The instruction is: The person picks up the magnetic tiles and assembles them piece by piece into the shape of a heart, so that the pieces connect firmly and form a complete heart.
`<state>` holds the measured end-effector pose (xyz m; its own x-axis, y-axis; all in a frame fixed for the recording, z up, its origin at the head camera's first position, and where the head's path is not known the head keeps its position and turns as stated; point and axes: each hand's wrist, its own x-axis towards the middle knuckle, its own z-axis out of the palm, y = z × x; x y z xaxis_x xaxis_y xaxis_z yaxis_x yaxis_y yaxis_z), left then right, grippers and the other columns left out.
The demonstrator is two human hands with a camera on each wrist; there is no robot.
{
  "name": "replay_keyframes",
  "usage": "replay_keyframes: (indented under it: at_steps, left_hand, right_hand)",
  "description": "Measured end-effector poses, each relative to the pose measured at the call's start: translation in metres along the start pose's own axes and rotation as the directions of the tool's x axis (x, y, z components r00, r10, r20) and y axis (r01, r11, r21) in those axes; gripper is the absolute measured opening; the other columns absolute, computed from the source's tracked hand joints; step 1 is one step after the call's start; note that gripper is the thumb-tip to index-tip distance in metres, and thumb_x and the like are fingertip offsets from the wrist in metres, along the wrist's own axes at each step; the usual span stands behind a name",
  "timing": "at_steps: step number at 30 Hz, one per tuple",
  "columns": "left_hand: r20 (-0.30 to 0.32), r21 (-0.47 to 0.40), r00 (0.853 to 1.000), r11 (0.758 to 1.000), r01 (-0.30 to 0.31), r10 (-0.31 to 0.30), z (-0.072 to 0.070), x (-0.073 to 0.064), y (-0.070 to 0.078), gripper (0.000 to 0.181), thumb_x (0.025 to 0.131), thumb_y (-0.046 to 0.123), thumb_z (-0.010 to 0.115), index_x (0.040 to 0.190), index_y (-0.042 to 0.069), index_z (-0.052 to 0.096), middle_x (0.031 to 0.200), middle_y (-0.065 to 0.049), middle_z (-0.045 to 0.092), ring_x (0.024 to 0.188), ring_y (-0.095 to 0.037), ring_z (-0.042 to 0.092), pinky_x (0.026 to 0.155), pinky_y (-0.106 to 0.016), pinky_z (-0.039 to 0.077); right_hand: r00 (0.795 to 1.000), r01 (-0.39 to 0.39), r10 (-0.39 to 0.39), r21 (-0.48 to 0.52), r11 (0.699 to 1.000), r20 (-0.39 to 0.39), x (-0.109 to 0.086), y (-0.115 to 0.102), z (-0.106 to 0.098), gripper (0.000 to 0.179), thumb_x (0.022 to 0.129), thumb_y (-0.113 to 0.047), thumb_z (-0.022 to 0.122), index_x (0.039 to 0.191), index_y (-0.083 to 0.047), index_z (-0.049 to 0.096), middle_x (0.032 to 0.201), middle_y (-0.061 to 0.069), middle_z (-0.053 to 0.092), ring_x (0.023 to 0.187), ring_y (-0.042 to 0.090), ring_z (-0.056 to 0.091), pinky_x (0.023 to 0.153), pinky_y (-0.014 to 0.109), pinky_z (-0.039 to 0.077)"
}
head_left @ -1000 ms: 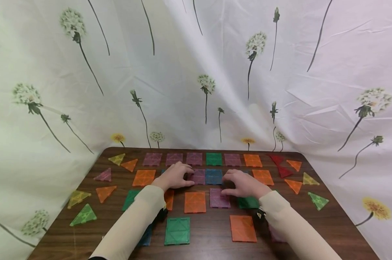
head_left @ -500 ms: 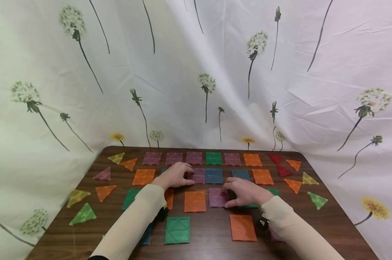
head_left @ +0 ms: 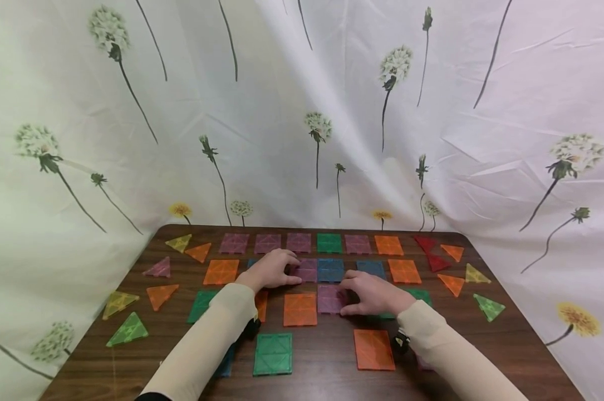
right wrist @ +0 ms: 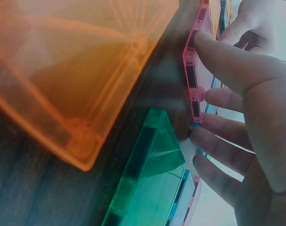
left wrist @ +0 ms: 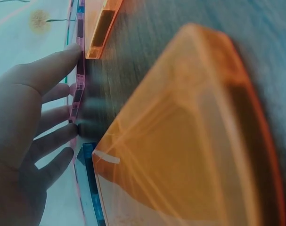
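A translucent purple square plastic tile [head_left: 328, 299], its equal sides running left-right and near-far, lay flat just nearer than a translucent blue square plastic tile [head_left: 330, 270]. The right hand [head_left: 377, 293], unclenched, touched the former's right side; the left hand [head_left: 270, 270], fingers loosely extended, touched a farther purple square tile [head_left: 308, 270].

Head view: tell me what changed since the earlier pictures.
The near purple tile slid left and away from the person, the right hand at its right side, ending close to the near edge of the central blue tile. The left hand stayed at the neighbouring purple tile; the rest looks unchanged.
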<state>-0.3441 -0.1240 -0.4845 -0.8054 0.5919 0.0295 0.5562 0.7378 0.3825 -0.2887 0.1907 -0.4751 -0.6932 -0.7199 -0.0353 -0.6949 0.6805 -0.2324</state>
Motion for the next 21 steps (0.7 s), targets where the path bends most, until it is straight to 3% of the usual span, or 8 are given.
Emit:
replay_keyframes:
  at_steps: [9,14,18,21]
  left_hand:
    - [-0.006,0.022,1.000,1.000,0.012,-0.012,0.000,0.001,0.002,0.049,0.096,0.040,0.078,0.135,0.011,0.072,0.144,-0.011,0.063,0.136,-0.033,0.056,0.115,-0.051,0.044]
    - [-0.002,0.021,1.000,1.000,0.016,-0.016,0.000,0.000,0.003,0.049,0.097,0.040,0.078,0.136,0.011,0.072,0.146,-0.011,0.062,0.137,-0.033,0.056,0.115,-0.052,0.045]
    - [0.017,0.012,1.000,1.000,0.017,-0.017,-0.001,-0.002,0.004,0.049,0.098,0.040,0.077,0.137,0.011,0.071,0.149,-0.013,0.059,0.139,-0.034,0.054,0.115,-0.052,0.044]
    - [0.028,-0.002,1.000,1.000,0.011,-0.011,-0.004,-0.005,0.005,0.050,0.098,0.039,0.076,0.139,0.010,0.069,0.151,-0.015,0.057,0.140,-0.035,0.053,0.116,-0.052,0.044]
  right_hand:
    - [0.999,-0.008,0.005,-0.052,0.999,-0.048,0.003,0.002,0.001,0.041,0.092,-0.050,0.080,0.120,-0.019,0.076,0.120,-0.002,0.061,0.101,0.011,0.060,0.091,0.036,0.058]
    - [0.998,-0.045,0.046,0.015,0.999,-0.039,0.004,0.009,0.002,0.057,0.090,-0.054,0.081,0.135,-0.019,0.069,0.137,0.003,0.057,0.117,0.017,0.057,0.100,0.041,0.054]
    - [0.997,-0.077,0.077,0.074,0.994,0.004,0.005,0.013,0.001,0.073,0.089,-0.057,0.080,0.147,-0.016,0.061,0.156,0.008,0.047,0.137,0.027,0.051,0.112,0.049,0.047]
    - [0.996,-0.089,0.086,0.098,0.991,0.036,0.006,0.014,-0.001,0.078,0.089,-0.058,0.079,0.149,-0.013,0.059,0.162,0.009,0.044,0.143,0.030,0.048,0.115,0.051,0.044]
